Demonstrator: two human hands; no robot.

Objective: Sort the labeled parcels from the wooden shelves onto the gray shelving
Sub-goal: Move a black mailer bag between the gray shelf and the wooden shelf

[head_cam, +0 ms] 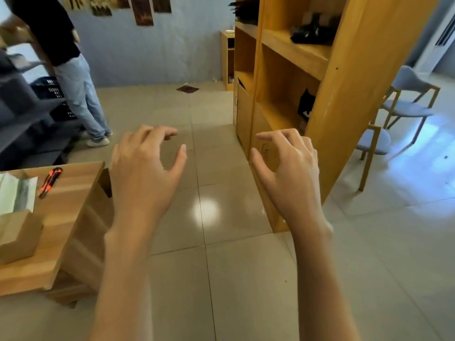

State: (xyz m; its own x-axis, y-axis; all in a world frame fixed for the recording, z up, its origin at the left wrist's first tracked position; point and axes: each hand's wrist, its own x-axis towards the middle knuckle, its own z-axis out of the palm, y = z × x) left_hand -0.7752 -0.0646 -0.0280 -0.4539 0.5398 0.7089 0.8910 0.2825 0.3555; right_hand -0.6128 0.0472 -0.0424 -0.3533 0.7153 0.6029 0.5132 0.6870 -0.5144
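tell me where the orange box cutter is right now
In the head view the orange box cutter lies at far left on the wooden table, beside a clear plastic bag and just beyond a cardboard box.

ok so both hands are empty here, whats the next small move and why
Probably reach the right hand toward the black parcel in the lower open bay of the wooden shelves. Both hands, the left hand too, hover over the floor with loosely curled fingers and hold nothing, and that parcel looks like the nearest one. The gray shelving stands across the aisle to the left.
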